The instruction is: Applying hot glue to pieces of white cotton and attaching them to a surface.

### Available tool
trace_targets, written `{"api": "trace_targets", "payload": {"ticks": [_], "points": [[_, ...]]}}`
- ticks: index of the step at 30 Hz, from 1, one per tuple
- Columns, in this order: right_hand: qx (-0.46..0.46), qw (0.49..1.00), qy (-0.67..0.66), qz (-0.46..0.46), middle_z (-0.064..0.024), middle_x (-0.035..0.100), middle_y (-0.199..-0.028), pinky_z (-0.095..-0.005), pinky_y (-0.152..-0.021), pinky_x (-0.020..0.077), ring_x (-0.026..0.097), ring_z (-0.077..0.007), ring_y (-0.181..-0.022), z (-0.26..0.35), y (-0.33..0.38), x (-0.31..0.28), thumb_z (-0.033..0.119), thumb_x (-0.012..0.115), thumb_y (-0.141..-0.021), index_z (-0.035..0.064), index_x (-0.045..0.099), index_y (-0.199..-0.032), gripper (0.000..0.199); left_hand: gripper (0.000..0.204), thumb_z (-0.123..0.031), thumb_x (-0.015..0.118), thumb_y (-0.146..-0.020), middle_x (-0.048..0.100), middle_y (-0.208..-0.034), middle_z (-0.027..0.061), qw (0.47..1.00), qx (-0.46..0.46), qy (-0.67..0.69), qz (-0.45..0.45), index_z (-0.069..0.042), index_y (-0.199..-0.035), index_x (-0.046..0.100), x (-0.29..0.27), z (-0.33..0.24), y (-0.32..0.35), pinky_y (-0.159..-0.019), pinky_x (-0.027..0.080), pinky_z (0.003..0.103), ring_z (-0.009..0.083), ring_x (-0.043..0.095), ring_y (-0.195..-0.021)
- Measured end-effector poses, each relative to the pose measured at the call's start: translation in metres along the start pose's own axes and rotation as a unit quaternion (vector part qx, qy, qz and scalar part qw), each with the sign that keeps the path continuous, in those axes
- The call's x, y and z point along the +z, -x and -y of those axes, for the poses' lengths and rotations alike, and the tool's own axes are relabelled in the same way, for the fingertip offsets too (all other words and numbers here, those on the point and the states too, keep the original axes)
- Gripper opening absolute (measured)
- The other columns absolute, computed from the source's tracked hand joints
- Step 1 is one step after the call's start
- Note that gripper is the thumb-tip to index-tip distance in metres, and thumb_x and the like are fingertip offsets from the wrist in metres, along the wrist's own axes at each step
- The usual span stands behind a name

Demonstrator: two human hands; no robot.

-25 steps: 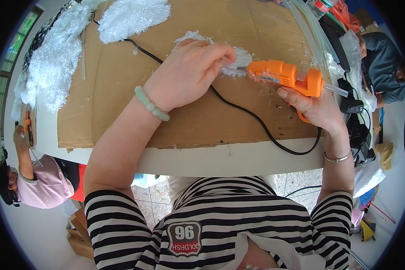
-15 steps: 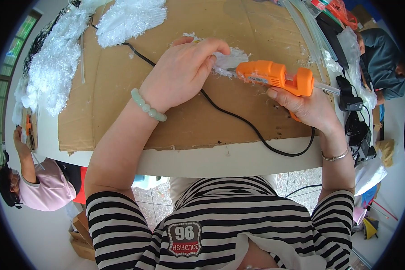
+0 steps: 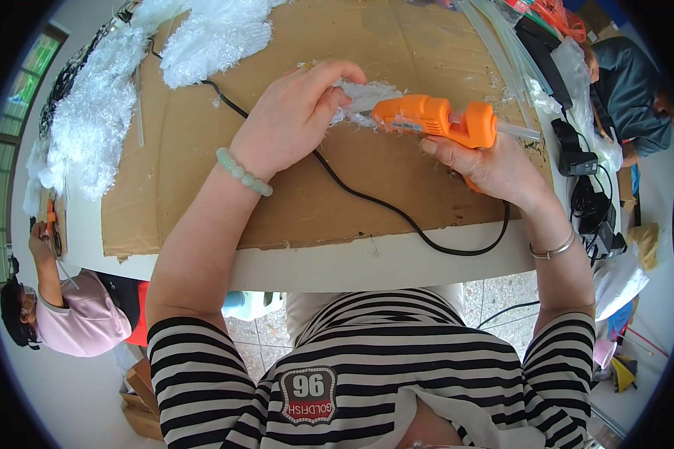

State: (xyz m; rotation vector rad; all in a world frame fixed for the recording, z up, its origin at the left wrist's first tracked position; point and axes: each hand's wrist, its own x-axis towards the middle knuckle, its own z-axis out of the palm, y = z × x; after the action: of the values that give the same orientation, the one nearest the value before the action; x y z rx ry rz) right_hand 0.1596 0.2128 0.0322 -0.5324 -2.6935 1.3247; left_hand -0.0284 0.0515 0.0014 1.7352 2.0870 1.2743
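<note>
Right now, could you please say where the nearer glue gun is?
In the head view, the glue gun is right of centre in the right hand, beside the white piece at the left hand.

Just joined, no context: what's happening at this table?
The person's right hand grips an orange hot glue gun, with a clear glue stick jutting from its back. The gun's front end is at a small white fuzzy piece on the cardboard sheet; contact is hard to tell. The left hand is at that piece's left side, its grip partly hidden. Larger white fluffy pieces lie toward the upper left.
</note>
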Motion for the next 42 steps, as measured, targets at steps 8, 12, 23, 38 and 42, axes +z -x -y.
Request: {"api": "trace_targets", "payload": {"ticks": [8,12,23,38,42], "points": [[0.008,0.999,0.042,0.026,-0.005,0.057,-0.07,-0.0288,-0.06,0.0448,0.052,-0.0132,-0.063,0.005,-0.004,0.002,0.033,0.068,-0.082,0.0016,0.061,-0.095,0.034,0.025,0.0,0.04,-0.083,0.062,-0.087,0.0117,1.0,0.001,0.016,-0.007,-0.007,-0.101,0.055,-0.001,0.004,0.001,-0.077,0.046,0.037,0.0243,0.063,-0.08],[0.011,1.0,0.015,0.023,0.0013,0.055,-0.068,-0.0225,-0.055,0.0412,0.049,-0.0067,-0.06,0.003,-0.005,0.003,0.033,0.069,-0.082,0.0023,0.063,-0.093,0.033,0.023,-0.001,0.042,-0.084,0.062,-0.088,0.0119,1.0,0.004,0.017,-0.016,-0.007,-0.101,0.056,-0.002,0.007,0.001,-0.076,0.045,0.038,0.0262,0.062,-0.08],[0.052,0.998,0.033,0.027,0.0009,0.058,-0.075,-0.0229,-0.059,0.0426,0.051,-0.0066,-0.065,0.0,-0.007,-0.006,0.028,0.069,-0.082,0.0025,0.063,-0.096,0.03,0.019,-0.005,0.052,-0.081,0.06,-0.088,0.012,1.0,-0.006,0.004,-0.01,-0.007,-0.099,0.056,-0.002,0.009,0.001,-0.071,0.046,0.038,0.0283,0.059,-0.078],[-0.062,0.912,-0.397,-0.079,-0.0039,0.046,-0.061,-0.0263,-0.053,0.0334,0.044,-0.0132,-0.057,-0.039,-0.015,-0.038,0.037,0.046,-0.094,0.007,0.046,-0.07,0.038,0.022,-0.009,0.073,-0.068,0.059,-0.101,0.0046,0.984,0.082,-0.156,-0.003,-0.008,-0.083,0.057,0.006,-0.007,0.004,-0.089,0.041,0.039,0.0222,0.06,-0.076],[-0.04,0.902,-0.421,-0.086,-0.0035,0.047,-0.062,-0.0259,-0.052,0.034,0.045,-0.0134,-0.058,-0.042,-0.017,-0.032,0.038,0.049,-0.092,0.0071,0.047,-0.071,0.038,0.015,-0.008,0.071,-0.07,0.06,-0.101,0.0057,0.986,0.081,-0.149,0.005,-0.006,-0.078,0.058,0.009,-0.006,0.003,-0.087,0.041,0.039,0.023,0.059,-0.075]]}}
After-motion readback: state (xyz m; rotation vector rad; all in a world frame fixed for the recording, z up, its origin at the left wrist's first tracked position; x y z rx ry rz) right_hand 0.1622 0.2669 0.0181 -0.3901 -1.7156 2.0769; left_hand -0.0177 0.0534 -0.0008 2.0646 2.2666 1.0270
